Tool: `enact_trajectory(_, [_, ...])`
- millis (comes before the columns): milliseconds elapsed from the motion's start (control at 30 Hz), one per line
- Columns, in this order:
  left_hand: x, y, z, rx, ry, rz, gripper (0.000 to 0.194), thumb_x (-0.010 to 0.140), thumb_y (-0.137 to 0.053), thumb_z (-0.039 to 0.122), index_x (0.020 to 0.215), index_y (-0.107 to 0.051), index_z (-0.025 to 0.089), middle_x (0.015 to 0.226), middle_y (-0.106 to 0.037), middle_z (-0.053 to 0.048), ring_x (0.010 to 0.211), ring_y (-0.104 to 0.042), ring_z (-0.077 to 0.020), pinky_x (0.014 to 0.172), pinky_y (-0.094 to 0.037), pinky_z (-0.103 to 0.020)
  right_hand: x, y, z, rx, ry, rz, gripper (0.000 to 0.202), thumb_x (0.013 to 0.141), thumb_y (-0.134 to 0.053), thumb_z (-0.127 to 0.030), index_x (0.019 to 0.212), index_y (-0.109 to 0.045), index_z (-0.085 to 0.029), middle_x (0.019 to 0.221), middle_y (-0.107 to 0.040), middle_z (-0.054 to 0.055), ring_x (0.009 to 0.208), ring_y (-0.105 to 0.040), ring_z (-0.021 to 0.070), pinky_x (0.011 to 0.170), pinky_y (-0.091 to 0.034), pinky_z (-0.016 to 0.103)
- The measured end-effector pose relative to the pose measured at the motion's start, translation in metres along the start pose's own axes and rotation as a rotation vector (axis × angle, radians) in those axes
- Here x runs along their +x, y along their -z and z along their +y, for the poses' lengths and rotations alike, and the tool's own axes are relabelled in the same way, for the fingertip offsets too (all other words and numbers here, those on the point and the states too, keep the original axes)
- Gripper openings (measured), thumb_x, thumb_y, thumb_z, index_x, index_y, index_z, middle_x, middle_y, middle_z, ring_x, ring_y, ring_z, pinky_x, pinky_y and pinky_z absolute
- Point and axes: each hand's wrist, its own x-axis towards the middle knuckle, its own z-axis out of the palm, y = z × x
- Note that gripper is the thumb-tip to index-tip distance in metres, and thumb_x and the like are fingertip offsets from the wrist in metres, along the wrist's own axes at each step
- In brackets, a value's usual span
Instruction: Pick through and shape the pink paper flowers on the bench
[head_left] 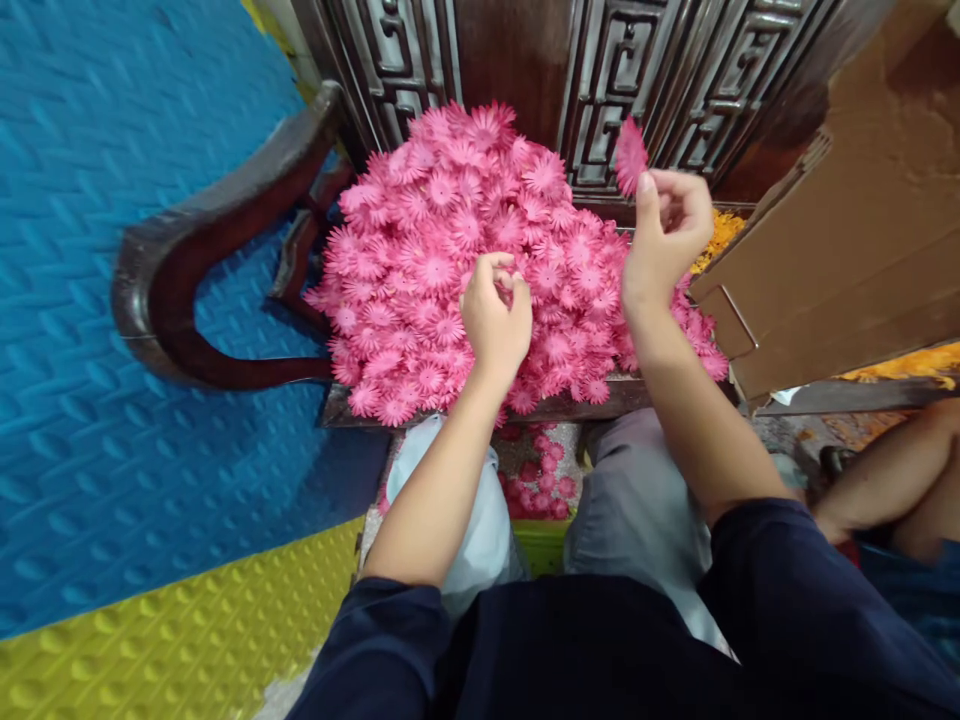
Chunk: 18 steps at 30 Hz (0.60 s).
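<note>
A large heap of pink artificial flower heads (420, 280) with thin, pointed petals lies on a dark wooden seat. Above the middle of this heap is my left hand (497, 315), its fingers curled in toward the thumb; what they hold, if anything, is too small to make out. My right hand (667, 235) is raised over the heap's right side. Between its thumb and forefinger it pinches one pink flower head (631, 158), seen nearly edge-on and apart from the heap.
The seat has a curved wooden arm (172, 300) on the left and a carved back (517, 80). A cardboard box (847, 220) stands at right, with orange flowers (718, 238) beside it. Pink flowers (544, 475) lie below, between my legs. Another person's limb (892, 475) is at far right.
</note>
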Motion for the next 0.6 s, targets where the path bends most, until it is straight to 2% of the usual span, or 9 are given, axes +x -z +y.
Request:
enact_trajectory(67, [-0.001,0.001,0.002,-0.025,0.020,0.006,0.009,0.084,-0.056,0.027,0.090,-0.053,0.022,0.072,-0.055,0.002,0.073,-0.055,-0.0138,0.076,-0.040,-0.027,0.014,-0.017,-0.009,-0.009,0.059,0.002,0.025,0.084,-0.052,-0.044,0.088,-0.063,-0.022,0.096,-0.059,0.004,0.094,-0.055,0.0175,0.086,-0.043,0.037])
enact_trajectory(100, [-0.001,0.002,0.004,-0.040,0.036,0.012,0.008,0.084,-0.055,0.027,0.090,-0.053,0.022,0.072,-0.054,0.002,0.073,-0.055,-0.0136,0.075,-0.040,-0.026,0.019,-0.026,-0.011,-0.014,0.067,-0.078,0.019,0.082,-0.058,-0.039,0.083,-0.064,-0.021,0.090,-0.059,0.004,0.089,-0.055,0.0169,0.086,-0.043,0.036])
enact_trajectory(133, [0.000,0.004,0.005,-0.054,0.055,0.019,0.008,0.084,-0.054,0.027,0.090,-0.053,0.022,0.072,-0.054,0.002,0.072,-0.055,-0.0134,0.075,-0.040,-0.026,0.022,-0.034,-0.010,-0.024,0.054,-0.217,0.016,0.079,-0.062,-0.036,0.079,-0.064,-0.020,0.087,-0.060,0.004,0.088,-0.055,0.0174,0.087,-0.043,0.036])
enact_trajectory(200, [0.001,0.008,0.007,-0.084,0.093,0.029,0.006,0.083,-0.054,0.023,0.090,-0.052,0.022,0.071,-0.053,0.003,0.070,-0.053,-0.0128,0.074,-0.040,-0.025,0.022,-0.047,-0.003,-0.035,0.002,-0.477,0.016,0.073,-0.069,-0.035,0.080,-0.065,-0.021,0.086,-0.062,0.004,0.096,-0.054,0.0208,0.092,-0.041,0.039])
enact_trajectory(267, [0.003,0.011,0.008,-0.114,0.122,0.026,0.009,0.082,-0.052,0.017,0.089,-0.051,0.022,0.070,-0.052,0.004,0.068,-0.052,-0.0119,0.073,-0.040,-0.024,0.016,-0.053,0.009,-0.055,-0.001,-0.574,0.019,0.070,-0.072,-0.036,0.080,-0.066,-0.021,0.086,-0.063,0.004,0.100,-0.054,0.0224,0.095,-0.039,0.041])
enact_trajectory(367, [0.006,0.016,0.007,-0.152,0.149,0.010,0.014,0.079,-0.050,0.010,0.088,-0.051,0.021,0.070,-0.052,0.004,0.067,-0.051,-0.0108,0.073,-0.041,-0.022,0.002,-0.044,0.027,-0.122,0.063,-0.483,0.020,0.075,-0.065,-0.041,0.083,-0.066,-0.022,0.087,-0.063,0.003,0.095,-0.056,0.0200,0.093,-0.041,0.039])
enact_trajectory(467, [0.011,0.020,0.003,-0.164,0.170,-0.018,0.014,0.077,-0.049,0.009,0.087,-0.052,0.020,0.071,-0.053,0.003,0.069,-0.052,-0.0106,0.073,-0.041,-0.022,-0.008,-0.016,0.048,-0.211,0.078,-0.289,0.021,0.082,-0.055,-0.039,0.086,-0.064,-0.020,0.089,-0.063,0.003,0.086,-0.056,0.0166,0.086,-0.045,0.036])
enact_trajectory(533, [0.012,0.022,0.000,-0.165,0.177,-0.050,0.012,0.077,-0.049,0.010,0.084,-0.053,0.019,0.073,-0.055,0.002,0.070,-0.053,-0.0108,0.074,-0.041,-0.022,-0.011,0.009,0.063,-0.274,0.020,-0.185,0.017,0.083,-0.053,-0.033,0.085,-0.062,-0.019,0.087,-0.063,0.003,0.082,-0.056,0.0147,0.083,-0.045,0.033])
enact_trajectory(600, [0.012,0.022,-0.003,-0.160,0.182,-0.097,0.010,0.078,-0.050,0.011,0.081,-0.054,0.019,0.074,-0.057,0.001,0.072,-0.054,-0.0112,0.074,-0.041,-0.022,-0.012,0.035,0.080,-0.330,-0.107,-0.077,0.013,0.082,-0.050,-0.025,0.083,-0.061,-0.017,0.083,-0.062,0.003,0.079,-0.056,0.0140,0.083,-0.045,0.033])
